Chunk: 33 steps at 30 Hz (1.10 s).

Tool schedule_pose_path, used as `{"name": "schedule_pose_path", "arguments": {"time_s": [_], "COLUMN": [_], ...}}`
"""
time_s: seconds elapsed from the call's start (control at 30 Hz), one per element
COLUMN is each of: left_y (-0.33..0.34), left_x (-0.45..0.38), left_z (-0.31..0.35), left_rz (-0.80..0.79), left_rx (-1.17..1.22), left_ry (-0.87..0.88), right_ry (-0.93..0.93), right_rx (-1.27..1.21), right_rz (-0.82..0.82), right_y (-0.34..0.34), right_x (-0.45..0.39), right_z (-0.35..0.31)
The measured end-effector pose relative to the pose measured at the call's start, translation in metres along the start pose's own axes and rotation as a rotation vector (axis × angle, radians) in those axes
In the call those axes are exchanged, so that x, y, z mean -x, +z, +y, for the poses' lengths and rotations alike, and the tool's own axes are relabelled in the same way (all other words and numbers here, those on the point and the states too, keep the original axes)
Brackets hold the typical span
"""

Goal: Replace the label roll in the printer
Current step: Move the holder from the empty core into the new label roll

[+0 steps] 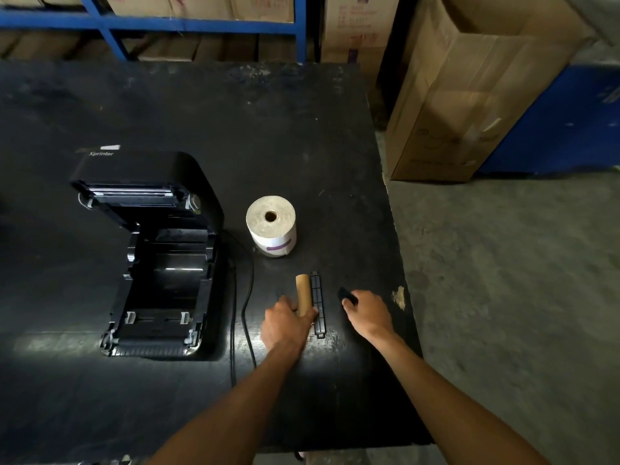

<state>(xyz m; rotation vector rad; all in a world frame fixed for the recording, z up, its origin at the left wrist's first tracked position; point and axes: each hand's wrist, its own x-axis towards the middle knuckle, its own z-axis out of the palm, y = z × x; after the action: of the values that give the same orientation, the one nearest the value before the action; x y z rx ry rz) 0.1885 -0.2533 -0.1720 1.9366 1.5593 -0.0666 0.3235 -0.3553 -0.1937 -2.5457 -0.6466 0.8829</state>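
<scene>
A black label printer (157, 256) stands on the left of the black table (167, 105) with its lid swung up and its roll bay bare. A full white label roll (271, 226) stands on end to the printer's right. Nearer to me, my left hand (285, 325) grips the near end of an empty brown cardboard core (303, 292) lying on the table. A black spindle bar (317, 297) lies right beside the core. My right hand (367, 312) holds a small black plastic piece (347, 294) at its fingertips, just right of the bar.
Two black cables (246, 307) run along the printer's right side toward the table's front edge. The table's right edge (402, 263) drops to a concrete floor. A tall cardboard box (469, 95) stands beyond it, and blue shelving (167, 25) with cartons lines the back.
</scene>
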Motion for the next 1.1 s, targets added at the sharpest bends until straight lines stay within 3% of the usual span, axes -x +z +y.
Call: {"name": "schedule_pose_path", "arguments": {"time_s": [0.2,0.37,0.77,0.87,1.0,1.1], "left_y": [-0.004,-0.007,-0.008,-0.016,-0.046,-0.072], "left_x": [-0.004,-0.005,-0.009,-0.017,-0.048,-0.079], "left_z": [-0.008,-0.010,-0.011,-0.005,0.016,0.035], "left_rz": [0.062,0.034,0.032,0.130,0.327,0.383], "left_rx": [0.016,0.026,0.049,0.077,0.020,-0.027], "left_ry": [0.067,0.084,0.057,0.088,0.305,0.400], "right_ry": [0.015,-0.011,-0.042,-0.103,-0.232,-0.281], "right_rx": [-0.227,-0.139,-0.185,-0.202,-0.238,-0.246], "right_rz": [-0.011,0.093,0.083,0.092,-0.015,-0.045], "right_y": [0.013,0.020,0.011,0.000,-0.014,-0.021], "right_x": [0.001,0.004,-0.003,-0.011,-0.030,-0.050], "right_z": [-0.011,-0.011,-0.006,-0.017,-0.047,-0.073]}}
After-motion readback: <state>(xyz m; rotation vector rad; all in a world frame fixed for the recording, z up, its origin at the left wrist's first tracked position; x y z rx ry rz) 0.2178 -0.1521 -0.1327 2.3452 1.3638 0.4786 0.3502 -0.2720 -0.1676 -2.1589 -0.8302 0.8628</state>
